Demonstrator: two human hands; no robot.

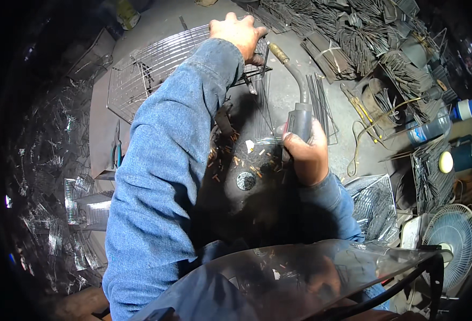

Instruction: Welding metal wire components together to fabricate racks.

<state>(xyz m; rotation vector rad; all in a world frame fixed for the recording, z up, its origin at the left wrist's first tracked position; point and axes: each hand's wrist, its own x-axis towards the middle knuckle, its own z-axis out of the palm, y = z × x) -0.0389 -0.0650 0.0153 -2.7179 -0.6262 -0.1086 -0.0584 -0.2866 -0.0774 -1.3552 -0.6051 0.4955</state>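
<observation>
– How is the light falling here?

– It is coming hard from above and slightly far, lighting the blue denim sleeve [166, 160] and the wire mesh cage [155, 67] brightly, while the table [289, 85] is glowing a flat grey.

– And the shadows?

– The near middle is sinking into deep shadow under the arms. The left side is going almost black; the stacked mesh [80, 203] there is only catching glints.

– Any glare?

– The clear visor [300, 278] at the near edge is reflecting pale streaks and smearing what lies behind it.

– Is it sharp?

– The centre is holding fairly sharp. Toward the rim, edges are bending and darkening, and the fan [452, 235] at the right is perhaps softening a little.
</observation>
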